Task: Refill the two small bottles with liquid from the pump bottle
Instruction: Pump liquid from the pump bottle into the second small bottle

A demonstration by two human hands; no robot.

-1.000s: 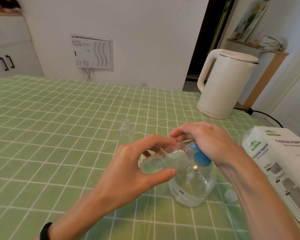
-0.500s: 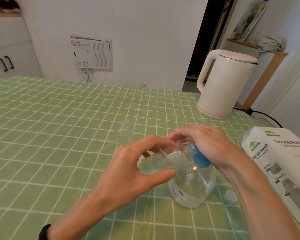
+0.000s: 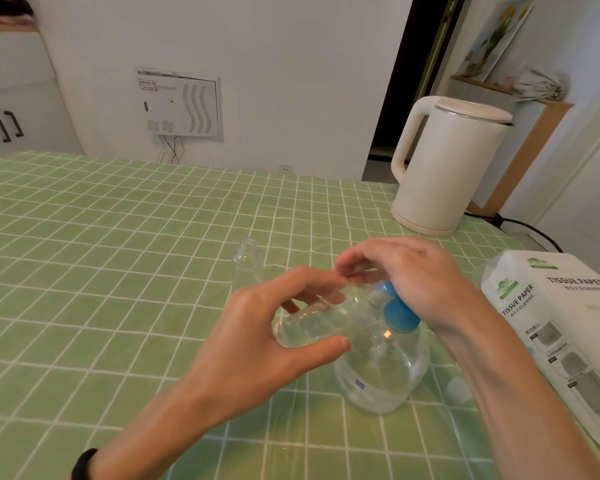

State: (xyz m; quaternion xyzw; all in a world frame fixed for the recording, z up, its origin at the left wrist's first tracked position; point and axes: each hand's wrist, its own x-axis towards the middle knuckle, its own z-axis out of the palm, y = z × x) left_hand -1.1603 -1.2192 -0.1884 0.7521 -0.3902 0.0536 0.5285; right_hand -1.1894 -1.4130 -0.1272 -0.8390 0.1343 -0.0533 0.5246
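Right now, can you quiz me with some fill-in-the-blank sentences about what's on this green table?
1. The pump bottle has a top coloured ____.
2. The left hand grips a small bottle while the right hand rests on the ____.
3. The second small bottle stands upright, without a ____.
4. The pack at the right reads TISSUE ____.
Missing words: blue; pump; cap; paper.

The person's left hand (image 3: 253,334) and right hand (image 3: 416,271) are bare, without gloves or rings, and both forearms are uncovered as far as the lower edge of the view. A narrow, smooth black wristband (image 3: 84,464), partly cut off by that edge, wraps the left wrist.
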